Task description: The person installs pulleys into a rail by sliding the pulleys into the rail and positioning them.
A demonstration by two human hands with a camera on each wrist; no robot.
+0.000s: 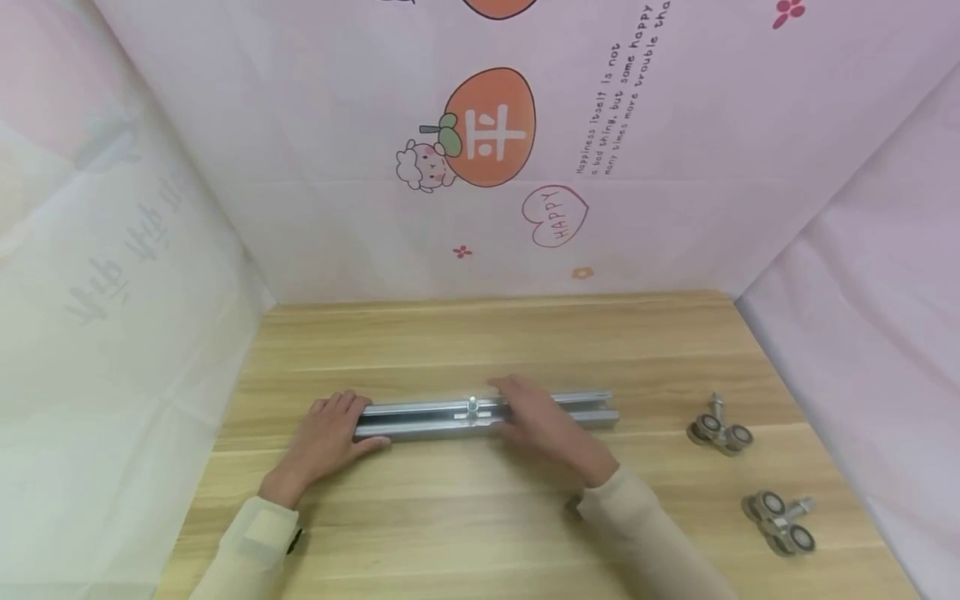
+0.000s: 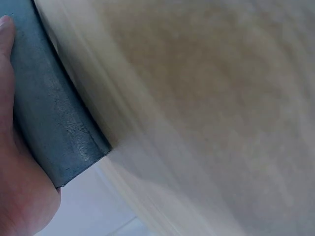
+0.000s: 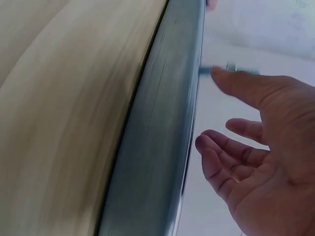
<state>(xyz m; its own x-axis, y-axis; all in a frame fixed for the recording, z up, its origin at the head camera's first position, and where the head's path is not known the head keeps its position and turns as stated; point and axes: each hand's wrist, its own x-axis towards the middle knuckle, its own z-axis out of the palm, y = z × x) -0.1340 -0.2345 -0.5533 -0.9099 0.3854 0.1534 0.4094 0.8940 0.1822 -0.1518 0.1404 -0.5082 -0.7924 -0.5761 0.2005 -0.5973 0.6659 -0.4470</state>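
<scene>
A silver metal channel rail (image 1: 431, 431) lies across the wooden table, its slot facing up. My left hand (image 1: 327, 433) grips the rail's left end, thumb along the near side and fingers at the far side. In the left wrist view, the palm lies against the rail's side wall (image 2: 54, 108). A roller trolley sits inside the slot, its threaded bolt (image 1: 472, 406) pointing up. My right hand (image 1: 542, 422) is over the rail, just right of that bolt. In the right wrist view, its thumb overlaps the bolt (image 3: 204, 71) while the other fingers are loosely bent with nothing between them.
Two more roller trolleys lie on the table's right side, one farther back (image 1: 720, 432) and one nearer (image 1: 780, 523). A printed cloth (image 1: 337, 225) hangs behind the table's back edge, and pale cloths flank both sides.
</scene>
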